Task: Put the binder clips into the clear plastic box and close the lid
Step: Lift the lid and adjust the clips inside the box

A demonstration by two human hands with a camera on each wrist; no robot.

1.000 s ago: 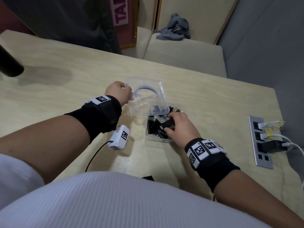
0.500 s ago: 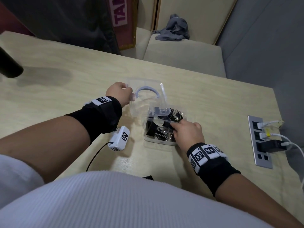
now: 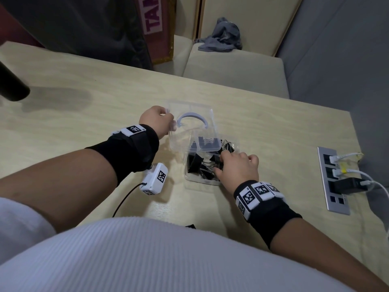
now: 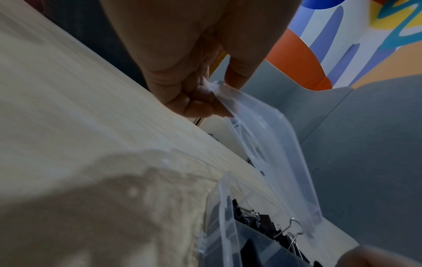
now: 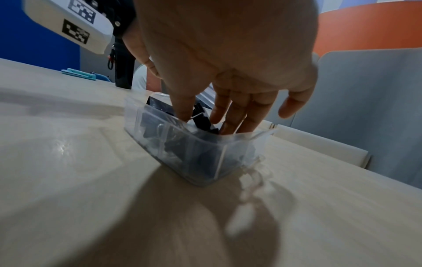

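The clear plastic box (image 3: pixel 202 181) (image 5: pixel 194 159) stands on the wooden table with its lid (image 3: pixel 189 133) (image 4: pixel 269 144) swung up and back. A pale curved handle sits on the lid. Black binder clips (image 3: pixel 195 163) (image 4: pixel 265 222) (image 5: pixel 203 119) fill the box. My left hand (image 3: pixel 169 121) (image 4: pixel 211 95) pinches the lid's far left edge and holds it up. At the box's near right corner my right hand (image 3: pixel 220 165) (image 5: pixel 219 108) reaches in. Its fingers are nearly straight and rest on the clips. No clip is visibly gripped.
A metal socket panel (image 3: pixel 334 180) with plugs and white cables is set into the table at the right. A white tagged device (image 3: pixel 154 179) on a black cable lies left of the box. A black cylinder (image 3: pixel 12 85) juts in at far left. Beyond the table is a cushioned bench (image 3: pixel 231 68).
My right hand drew back from over the middle of the box to its near right corner, and its fingers now rest on the clips. The left hand kept hold of the raised lid.
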